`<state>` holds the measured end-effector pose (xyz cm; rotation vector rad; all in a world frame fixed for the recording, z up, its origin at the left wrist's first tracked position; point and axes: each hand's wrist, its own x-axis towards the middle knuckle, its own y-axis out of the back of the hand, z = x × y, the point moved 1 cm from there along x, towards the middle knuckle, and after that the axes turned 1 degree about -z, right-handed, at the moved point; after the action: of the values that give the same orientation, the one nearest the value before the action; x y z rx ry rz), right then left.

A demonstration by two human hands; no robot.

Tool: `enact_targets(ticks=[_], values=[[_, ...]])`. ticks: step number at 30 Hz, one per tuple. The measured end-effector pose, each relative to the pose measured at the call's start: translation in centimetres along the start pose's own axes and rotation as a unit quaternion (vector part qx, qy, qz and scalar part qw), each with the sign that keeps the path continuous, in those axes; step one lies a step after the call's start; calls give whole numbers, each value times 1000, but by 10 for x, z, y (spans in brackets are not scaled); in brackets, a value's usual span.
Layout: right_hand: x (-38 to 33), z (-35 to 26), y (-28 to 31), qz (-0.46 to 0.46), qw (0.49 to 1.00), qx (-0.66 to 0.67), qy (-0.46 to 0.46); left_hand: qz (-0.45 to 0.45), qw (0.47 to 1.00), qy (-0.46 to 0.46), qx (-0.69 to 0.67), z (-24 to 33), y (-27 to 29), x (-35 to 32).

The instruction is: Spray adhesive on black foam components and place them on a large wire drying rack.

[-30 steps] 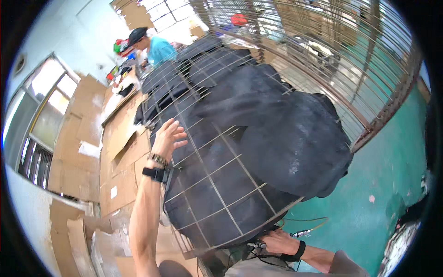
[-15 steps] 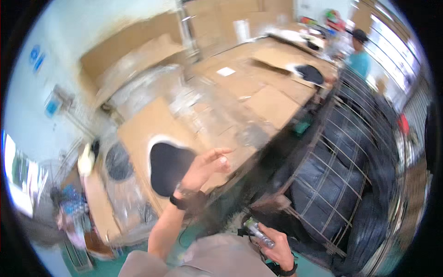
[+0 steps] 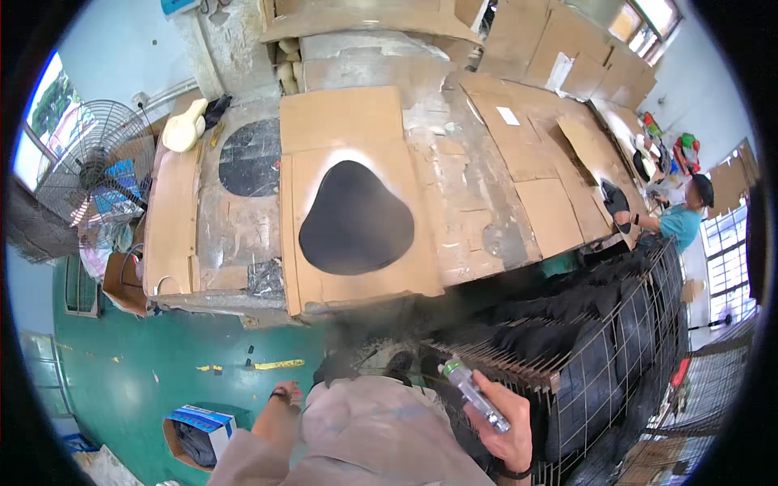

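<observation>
My right hand (image 3: 504, 428) is closed around a silver spray gun (image 3: 478, 395) with a green-ringed end, held low in front of me and pointing up toward the table. Down by my side, my left hand (image 3: 287, 392) hangs over the floor, short of the table edge; its fingers are too small and foreshortened to read. A black rounded-triangle pad (image 3: 356, 219) lies flat on a cardboard sheet (image 3: 344, 113), with white overspray around its upper edge. Neither hand touches the pad.
A wire rack (image 3: 596, 397) full of black pieces stands close at my right. A co-worker (image 3: 682, 223) handles a black piece at the table's far right. At left are a fan (image 3: 93, 166) and a cream-coloured object (image 3: 185, 127). A box (image 3: 198, 433) sits on the green floor.
My left hand has dropped from above the pad down to my side. The view has turned, so the pad now sits in the middle. The spray gun stays in my right hand.
</observation>
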<state>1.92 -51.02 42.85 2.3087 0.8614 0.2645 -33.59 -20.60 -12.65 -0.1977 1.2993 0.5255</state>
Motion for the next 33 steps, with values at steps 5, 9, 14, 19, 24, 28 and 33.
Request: enact_targets(ticks=[5,9,14,19,24,28,33], values=[[20,-14,-7,91,996,2,-2,96,936,108,-323,-31,4,-12],[24,-14,-2,12,1000,-6,-15,69,976,-185,87,1,16,11],[34,-15,-13,-3,1000,-15,2,48,979,-65,-188,103,1,16],[43,-29,-16,73,997,-3,-5,52,975,-118,-182,165,-12,13],[25,-11,-9,-11,999,-15,-27,43,979,-104,-170,175,-19,3],[32,-15,-2,4,1000,-14,1,63,990,-47,-119,134,-12,5],[42,-8,-1,66,996,-45,-51,86,996,-21,30,119,-13,-5]])
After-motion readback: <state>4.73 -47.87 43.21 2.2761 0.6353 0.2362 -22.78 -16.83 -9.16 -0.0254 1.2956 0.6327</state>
